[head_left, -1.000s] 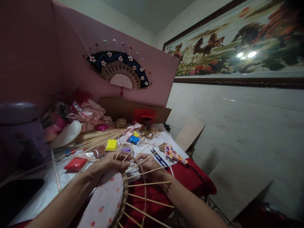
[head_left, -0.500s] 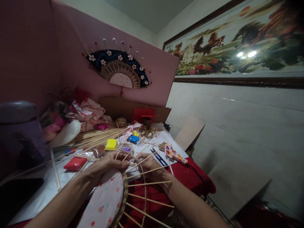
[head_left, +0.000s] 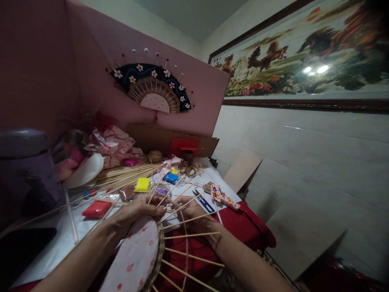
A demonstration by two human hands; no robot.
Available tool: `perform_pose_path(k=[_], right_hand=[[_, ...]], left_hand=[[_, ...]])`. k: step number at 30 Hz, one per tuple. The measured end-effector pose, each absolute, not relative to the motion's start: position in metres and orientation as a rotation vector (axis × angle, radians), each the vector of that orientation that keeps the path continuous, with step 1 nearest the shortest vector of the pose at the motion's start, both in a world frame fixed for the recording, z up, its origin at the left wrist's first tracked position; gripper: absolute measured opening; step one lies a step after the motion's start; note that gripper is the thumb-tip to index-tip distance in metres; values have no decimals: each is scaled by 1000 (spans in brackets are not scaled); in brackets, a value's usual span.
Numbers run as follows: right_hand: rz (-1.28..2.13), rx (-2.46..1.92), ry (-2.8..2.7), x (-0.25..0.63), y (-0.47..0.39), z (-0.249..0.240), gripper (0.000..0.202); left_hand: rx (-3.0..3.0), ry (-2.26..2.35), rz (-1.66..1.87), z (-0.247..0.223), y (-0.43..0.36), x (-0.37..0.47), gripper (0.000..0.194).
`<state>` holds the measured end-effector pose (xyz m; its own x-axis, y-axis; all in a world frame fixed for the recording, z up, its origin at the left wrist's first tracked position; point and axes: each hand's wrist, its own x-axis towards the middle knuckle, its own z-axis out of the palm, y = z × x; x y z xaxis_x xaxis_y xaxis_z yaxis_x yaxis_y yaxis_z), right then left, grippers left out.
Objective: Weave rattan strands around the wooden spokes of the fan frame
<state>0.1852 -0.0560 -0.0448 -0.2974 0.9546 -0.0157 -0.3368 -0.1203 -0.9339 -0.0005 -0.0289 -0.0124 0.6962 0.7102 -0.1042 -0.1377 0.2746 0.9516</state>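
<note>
Hands [head_left: 145, 207] hold fan frame [head_left: 130, 259]; tub [head_left: 169, 188] holds purple material [head_left: 161, 191]

On the table [head_left: 237, 227], the snips [head_left: 204, 202] lie left of the glue gun [head_left: 224, 198], loose sticks [head_left: 121, 175] before the twine ball [head_left: 154, 156].

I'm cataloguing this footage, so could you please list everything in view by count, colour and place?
unfinished fan: one, pale floral, at the hands
displayed fan: one, dark blue and pink, pink panel
horse picture: one, multicoloured, right wall
flask: one, purple, far left
fluted plate: one, white, beside flask
fabric bundle: one, pink, back left
loose sticks: many, tan, mid-table
twine ball: one, brown, behind sticks
packets: several, yellow, blue, red, brown, mid-table
snips: one, dark blue, beyond right hand
flower-patterned tool: one, multicoloured, right table edge
small scraps: uncountable, mixed, table
left hand: one, gripping fan ribs
right hand: one, at fan ribs
</note>
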Motion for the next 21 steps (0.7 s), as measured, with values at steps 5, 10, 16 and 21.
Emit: perform_pose_path(k=[5,10,16,21], right_hand=[[1617,-821,-1094,184,-57,-43,19],[1627,-811,-1085,184,-58,-43,17],[1632,-795,-1081,184,-58,-44,14],[1651,-791,-1083,185,-56,-46,14]], left_hand=[[1197,569,619,-12,-28,0,19],[1177,567,605,-10,-29,0,19],[1168,548,601,-13,-27,0,20],[1180,557,602,-14,-27,-1,21]])
